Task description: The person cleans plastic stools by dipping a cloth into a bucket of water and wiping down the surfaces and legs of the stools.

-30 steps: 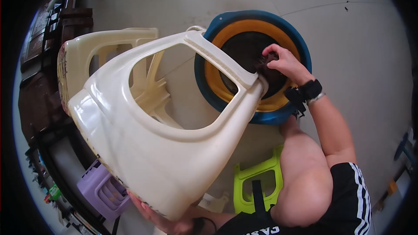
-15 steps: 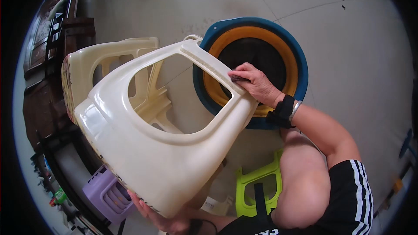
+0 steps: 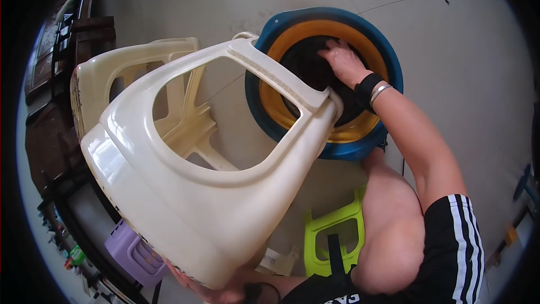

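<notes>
A cream plastic stool [image 3: 169, 197], tilted on its side with a large opening in the side facing me, fills the middle of the view. My left hand [image 3: 208, 290] grips its lower edge near the bottom of the view, partly hidden under it. To the right stands a round basin [image 3: 394, 87] with a blue rim and an orange inner wall; its bottom looks dark. My right hand [image 3: 344, 65] reaches into this basin, fingers bent down into the dark area. Their tips are hard to see, and whatever they hold blends into the dark.
Behind the held stool, another cream stool [image 3: 93, 81] lies on its side. A lime green stool [image 3: 312, 247] is beside my leg, and a purple plastic stool [image 3: 132, 253] is at lower left. Dark wooden furniture [image 3: 45, 141] lines the left side.
My right hand has left the stool's leg end, where it pressed a small dark item, and moved down into the basin. The stool has shifted slightly left in view, still in my left hand.
</notes>
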